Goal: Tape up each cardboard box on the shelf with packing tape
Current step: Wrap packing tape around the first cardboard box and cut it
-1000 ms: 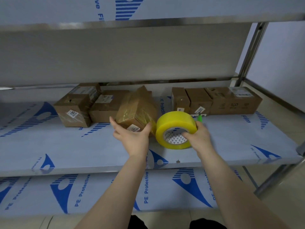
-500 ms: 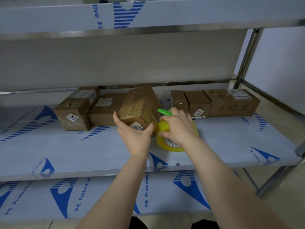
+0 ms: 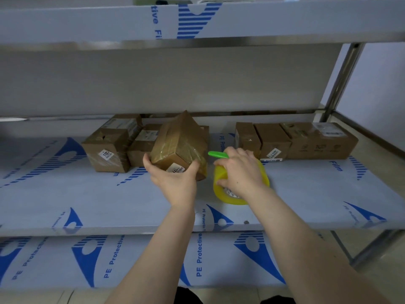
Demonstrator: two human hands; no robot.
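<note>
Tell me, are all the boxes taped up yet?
Not yet. The tilted brown cardboard box already shines with tape; the left hand grips it, the right hand holds the yellow tape roll beside it. The other cardboard boxes behind probably wait; their seams are unclear.

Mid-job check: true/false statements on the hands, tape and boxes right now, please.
1. The left hand grips the tilted box. True.
2. The right hand holds the tape roll. True.
3. The tape roll is blue. False: it is yellow.
4. The tilted box lies flat on the shelf. False: it is tipped up at an angle.
5. No boxes stand right of the tilted box. False: a row of boxes stands there.
</note>
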